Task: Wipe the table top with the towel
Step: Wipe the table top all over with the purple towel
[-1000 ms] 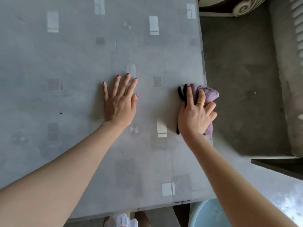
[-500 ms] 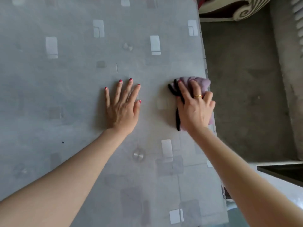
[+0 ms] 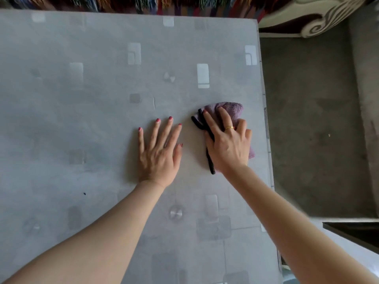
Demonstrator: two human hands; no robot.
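- 1 view only, worn on the person's head, looking forward and steeply down.
- It sits close above the table (image 3: 82,119), both forearms reaching in from the lower edge.
- The floor (image 3: 307,130) fills the right side.

Soft, even daylight; faint shadows under my hands. Pale glare patches on the table top (image 3: 82,119). Wide-angle bending at edges.

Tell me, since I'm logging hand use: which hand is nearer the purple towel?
Right. The right hand presses flat on the purple towel; the left hand rests on the table top beside it, apart.
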